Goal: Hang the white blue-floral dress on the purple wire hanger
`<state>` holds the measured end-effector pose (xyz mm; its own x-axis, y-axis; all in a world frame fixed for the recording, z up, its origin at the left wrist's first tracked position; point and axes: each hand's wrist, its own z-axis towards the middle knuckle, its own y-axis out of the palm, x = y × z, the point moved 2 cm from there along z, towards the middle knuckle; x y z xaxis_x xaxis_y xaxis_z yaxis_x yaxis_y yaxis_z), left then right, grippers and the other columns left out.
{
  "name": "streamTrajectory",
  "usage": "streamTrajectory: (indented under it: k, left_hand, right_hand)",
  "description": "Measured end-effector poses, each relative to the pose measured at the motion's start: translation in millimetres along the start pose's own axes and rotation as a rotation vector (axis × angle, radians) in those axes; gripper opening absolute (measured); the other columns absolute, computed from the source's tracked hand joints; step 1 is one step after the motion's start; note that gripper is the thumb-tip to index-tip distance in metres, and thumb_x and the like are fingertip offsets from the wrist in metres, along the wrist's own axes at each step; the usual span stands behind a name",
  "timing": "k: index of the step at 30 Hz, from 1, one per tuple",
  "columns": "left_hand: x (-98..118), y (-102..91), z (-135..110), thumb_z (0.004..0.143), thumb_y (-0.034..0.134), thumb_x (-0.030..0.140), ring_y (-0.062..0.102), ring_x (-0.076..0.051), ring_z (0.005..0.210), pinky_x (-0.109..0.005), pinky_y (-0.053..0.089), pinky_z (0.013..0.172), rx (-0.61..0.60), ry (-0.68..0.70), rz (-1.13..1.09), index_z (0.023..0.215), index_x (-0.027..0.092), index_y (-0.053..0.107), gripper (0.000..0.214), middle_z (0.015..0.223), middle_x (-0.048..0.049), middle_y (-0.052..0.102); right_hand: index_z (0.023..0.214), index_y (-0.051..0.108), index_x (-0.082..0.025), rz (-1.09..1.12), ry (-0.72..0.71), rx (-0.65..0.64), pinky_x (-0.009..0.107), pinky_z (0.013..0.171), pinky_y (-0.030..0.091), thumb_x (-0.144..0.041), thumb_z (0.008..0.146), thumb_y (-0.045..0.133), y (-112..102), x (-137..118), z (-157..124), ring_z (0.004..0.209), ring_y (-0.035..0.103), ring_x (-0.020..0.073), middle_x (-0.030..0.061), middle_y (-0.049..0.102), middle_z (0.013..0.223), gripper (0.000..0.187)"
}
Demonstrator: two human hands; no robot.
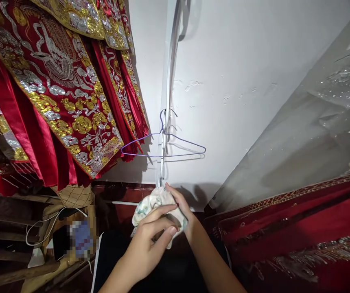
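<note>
A small white cloth piece with a green and yellowish floral print [144, 207] is bunched between my two hands, low in the middle of the head view. My left hand [152, 236] is closed on its near side, with thumb and fingers curved round the fabric. On the right, my right hand [182, 205] grips the cloth's edge, its fingers partly hidden behind the fabric. The cloth's top meets the lower end of a thin hanging strip with a clip [160, 182]; whether the clip bites it, I cannot tell. What kind of garment it is stays unclear.
A purple wire hanger [182, 155] hangs above my hands before a white wall [224, 61]. Red embroidered costumes [71, 93] hang at left, above a wooden chair [37, 272] with a cable. At right are red fringed fabric [285, 219] and a translucent sheet [285, 142].
</note>
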<state>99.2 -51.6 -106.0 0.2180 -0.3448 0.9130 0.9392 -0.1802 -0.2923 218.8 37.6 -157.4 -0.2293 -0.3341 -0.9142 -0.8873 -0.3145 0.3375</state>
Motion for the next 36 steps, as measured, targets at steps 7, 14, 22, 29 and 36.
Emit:
streamTrajectory:
  k: [7,14,22,29,36]
  left_hand:
    - [-7.7,-37.2,22.2,0.099,0.037,0.047,0.061,-0.028,0.107,-0.037,0.045,0.094,-0.149,-0.013,0.150,0.127,0.024,0.061,0.043,0.117,-0.0095,0.068]
    - [-50.5,-59.1,3.0,0.092,0.047,0.057,0.052,-0.018,0.063,-0.026,0.037,0.061,-0.310,-0.183,0.416,0.067,0.017,0.060,0.048,0.065,-0.0010,0.059]
    - [-41.8,-92.3,-12.3,0.094,0.045,0.048,0.054,-0.020,0.063,-0.027,0.031,0.060,-0.168,-0.214,0.626,0.070,0.021,0.061,0.040,0.065,-0.0029,0.062]
    - [-66.0,-132.5,36.6,0.077,0.065,0.046,0.060,-0.025,0.070,-0.029,0.041,0.067,-0.052,-0.262,0.466,0.064,0.022,0.064,0.027,0.071,-0.0062,0.068]
    - [-19.0,-116.8,114.4,0.089,0.051,0.037,0.062,-0.022,0.092,-0.031,0.046,0.086,0.170,0.114,0.350,0.122,0.022,0.058,0.037,0.103,-0.0053,0.069]
  right_hand:
    - [0.088,0.069,-0.017,-0.272,0.166,-0.556,0.027,0.068,0.047,-0.033,0.070,0.078,5.3,-52.7,-44.9,0.072,0.061,0.0164,0.0008,0.067,0.080,0.026]
    - [0.103,0.069,-0.023,-0.811,-0.477,0.050,0.029,0.072,0.048,-0.021,0.077,0.061,-29.5,-119.6,-21.9,0.081,0.062,0.0190,0.0021,0.069,0.092,0.027]
    - [0.088,0.063,-0.021,-0.885,-0.579,0.273,0.026,0.073,0.042,-0.034,0.084,0.051,-61.5,-69.6,55.9,0.077,0.057,0.0178,-0.0008,0.063,0.078,0.018]
    - [0.060,0.043,-0.020,-1.060,-0.616,0.370,0.023,0.056,0.025,-0.035,0.077,0.060,-105.3,-97.5,11.0,0.060,0.036,0.0117,-0.0055,0.034,0.057,0.029]
    - [0.066,0.047,-0.020,-0.955,-0.536,0.161,0.023,0.056,0.031,-0.031,0.082,0.054,-84.9,-97.9,-14.6,0.062,0.044,0.0129,-0.0045,0.044,0.062,0.020]
